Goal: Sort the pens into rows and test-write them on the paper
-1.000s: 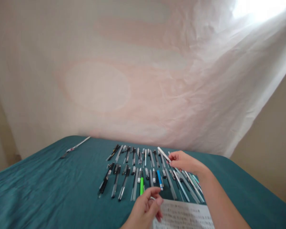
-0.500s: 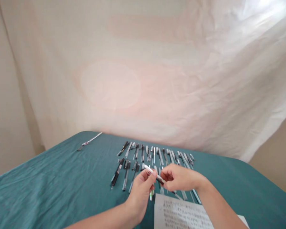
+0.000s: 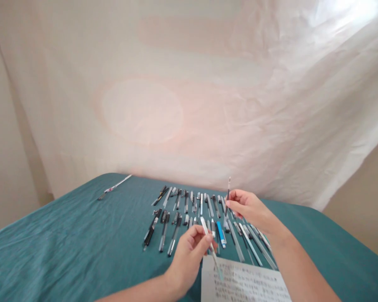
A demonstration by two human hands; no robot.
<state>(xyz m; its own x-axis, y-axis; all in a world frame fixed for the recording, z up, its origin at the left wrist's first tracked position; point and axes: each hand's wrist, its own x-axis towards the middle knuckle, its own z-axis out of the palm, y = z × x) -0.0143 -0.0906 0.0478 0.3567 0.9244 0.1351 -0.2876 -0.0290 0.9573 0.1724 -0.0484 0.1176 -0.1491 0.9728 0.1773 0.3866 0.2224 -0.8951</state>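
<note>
My left hand (image 3: 192,253) pinches a whitish pen barrel (image 3: 215,261) that slants down over a sheet of handwritten paper (image 3: 239,280). In my right hand (image 3: 247,207), higher and further right, a thin dark pen refill (image 3: 228,191) stands almost upright between thumb and fingers, its narrow tip up. The refill and the barrel are apart. Just beyond my left hand lies a bright blue pen (image 3: 221,235). Several pens of the near row are partly hidden behind my hands.
A back row of pens and caps (image 3: 186,202) and a nearer row with black pens (image 3: 152,228) lie on the green cloth (image 3: 66,243). One slim white item (image 3: 116,186) lies alone at the far left. A pale sheet (image 3: 189,92) hangs behind the table.
My hands have moved apart: the right went up and away with the refill, drawn clear of the barrel. The barrel in my left hand now tilts more steeply. The blue pen has come into view.
</note>
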